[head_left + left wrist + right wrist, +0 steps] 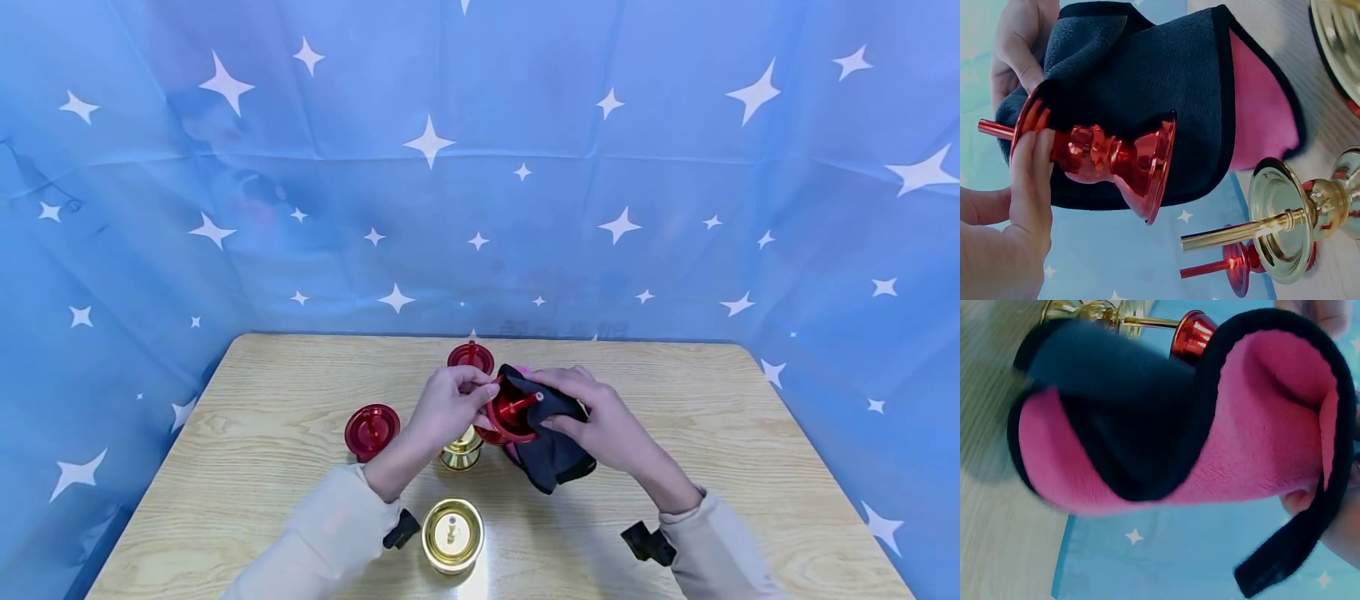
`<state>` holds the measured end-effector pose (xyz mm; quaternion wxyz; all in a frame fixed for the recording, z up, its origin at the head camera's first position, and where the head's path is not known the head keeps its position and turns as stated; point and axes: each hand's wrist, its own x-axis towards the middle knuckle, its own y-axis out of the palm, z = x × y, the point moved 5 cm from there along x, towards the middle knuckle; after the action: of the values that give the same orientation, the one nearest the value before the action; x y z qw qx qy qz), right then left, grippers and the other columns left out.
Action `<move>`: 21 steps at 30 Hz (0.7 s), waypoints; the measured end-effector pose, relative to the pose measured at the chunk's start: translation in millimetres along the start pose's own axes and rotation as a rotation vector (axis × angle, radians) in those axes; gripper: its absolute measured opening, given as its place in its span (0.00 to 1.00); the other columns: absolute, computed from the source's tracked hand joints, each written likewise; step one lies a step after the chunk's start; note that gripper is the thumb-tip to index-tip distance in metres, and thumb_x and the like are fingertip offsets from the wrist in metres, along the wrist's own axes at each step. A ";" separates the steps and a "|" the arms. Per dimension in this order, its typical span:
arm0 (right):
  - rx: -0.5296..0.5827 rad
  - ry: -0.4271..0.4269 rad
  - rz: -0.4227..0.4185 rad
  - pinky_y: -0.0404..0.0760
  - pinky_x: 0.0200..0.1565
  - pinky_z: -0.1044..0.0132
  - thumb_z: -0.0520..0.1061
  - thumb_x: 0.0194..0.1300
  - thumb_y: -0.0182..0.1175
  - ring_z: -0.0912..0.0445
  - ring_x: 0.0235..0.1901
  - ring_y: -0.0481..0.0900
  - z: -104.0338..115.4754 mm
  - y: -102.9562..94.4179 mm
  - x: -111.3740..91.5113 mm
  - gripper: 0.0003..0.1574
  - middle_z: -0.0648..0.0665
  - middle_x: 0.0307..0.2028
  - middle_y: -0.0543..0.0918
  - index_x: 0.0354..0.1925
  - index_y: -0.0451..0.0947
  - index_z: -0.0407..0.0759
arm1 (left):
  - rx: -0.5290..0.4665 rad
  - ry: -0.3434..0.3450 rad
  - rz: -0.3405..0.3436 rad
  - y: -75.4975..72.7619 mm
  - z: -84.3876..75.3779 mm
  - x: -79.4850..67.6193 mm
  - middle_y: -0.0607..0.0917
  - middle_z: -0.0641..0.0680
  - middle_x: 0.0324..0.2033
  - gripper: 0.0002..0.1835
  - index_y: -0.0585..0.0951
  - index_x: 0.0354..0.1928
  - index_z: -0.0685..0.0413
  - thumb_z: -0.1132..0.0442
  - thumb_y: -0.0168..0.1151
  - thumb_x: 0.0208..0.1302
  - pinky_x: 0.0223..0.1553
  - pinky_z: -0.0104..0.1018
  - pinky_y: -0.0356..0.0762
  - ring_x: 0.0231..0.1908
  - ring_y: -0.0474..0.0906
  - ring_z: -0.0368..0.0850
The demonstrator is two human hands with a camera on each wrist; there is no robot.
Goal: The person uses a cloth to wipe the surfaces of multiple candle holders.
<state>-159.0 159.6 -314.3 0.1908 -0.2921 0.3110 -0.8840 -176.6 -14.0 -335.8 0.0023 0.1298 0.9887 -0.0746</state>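
My left hand (450, 404) pinches the rim of a shiny red candlestick (1094, 156) with a spike in its dish, tipped on its side above the table. In the left wrist view its foot points right and the spike left. My right hand (606, 419) grips a cloth (1166, 81), dark grey on one face and pink on the other, with black edging. The cloth lies against the far side of the red dish and drapes down behind the stem. In the right wrist view the cloth (1266, 431) hides most of the candlestick and the right fingers.
Another red candlestick (372, 428) stands left of my left forearm, and one more red candlestick (471, 357) stands behind the hands. A gold candlestick (461, 457) is partly hidden below the left hand. Nearer the front edge stands a second gold candlestick (452, 536).
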 end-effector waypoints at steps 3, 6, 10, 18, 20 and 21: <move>0.019 0.011 0.011 0.72 0.46 0.58 0.28 0.48 0.66 0.54 0.48 0.70 -0.7 3.2 1.7 0.36 0.46 0.53 0.76 0.56 0.74 0.45 | 0.014 0.007 -0.028 0.1 -1.2 0.1 0.81 0.58 0.25 0.06 0.79 0.35 0.69 0.71 0.56 0.62 0.24 0.37 0.80 0.16 0.78 0.44; 0.025 0.032 -0.001 0.72 0.46 0.58 0.29 0.48 0.66 0.55 0.47 0.69 -2.6 6.8 2.7 0.32 0.47 0.51 0.77 0.53 0.75 0.46 | 0.029 0.026 -0.045 1.4 -2.6 1.0 0.81 0.58 0.24 0.05 0.79 0.34 0.69 0.71 0.56 0.62 0.23 0.37 0.80 0.16 0.79 0.45; 0.033 0.049 -0.023 0.72 0.47 0.59 0.29 0.49 0.66 0.56 0.45 0.69 -6.1 12.3 2.0 0.28 0.47 0.48 0.79 0.49 0.77 0.45 | 0.062 0.042 -0.058 3.9 -3.7 1.5 0.80 0.57 0.21 0.05 0.79 0.32 0.68 0.71 0.57 0.61 0.23 0.38 0.80 0.16 0.79 0.46; 0.071 0.082 -0.050 0.72 0.44 0.60 0.29 0.50 0.65 0.57 0.40 0.67 -8.0 16.4 0.4 0.22 0.49 0.44 0.80 0.42 0.78 0.47 | 0.157 0.096 -0.084 6.4 -6.2 0.2 0.79 0.54 0.16 0.04 0.80 0.30 0.66 0.71 0.59 0.59 0.17 0.35 0.77 0.13 0.77 0.45; 0.083 0.096 -0.052 0.72 0.45 0.60 0.29 0.50 0.65 0.57 0.40 0.68 -9.5 15.7 -0.4 0.22 0.50 0.44 0.80 0.42 0.78 0.47 | 0.182 0.116 -0.093 6.3 -7.5 0.1 0.79 0.54 0.16 0.04 0.81 0.29 0.66 0.71 0.59 0.58 0.17 0.33 0.76 0.13 0.77 0.44; 0.090 0.105 -0.053 0.72 0.45 0.60 0.30 0.50 0.65 0.57 0.41 0.68 -9.8 14.9 -0.9 0.21 0.50 0.44 0.80 0.42 0.78 0.47 | 0.197 0.128 -0.097 6.3 -8.3 0.2 0.80 0.54 0.16 0.04 0.81 0.29 0.66 0.71 0.59 0.58 0.17 0.32 0.76 0.13 0.77 0.43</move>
<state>-162.2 153.4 -330.7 0.1637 -0.2446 0.2726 -0.9160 -175.1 -6.7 -328.5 -0.0771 0.0861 0.9798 -0.1631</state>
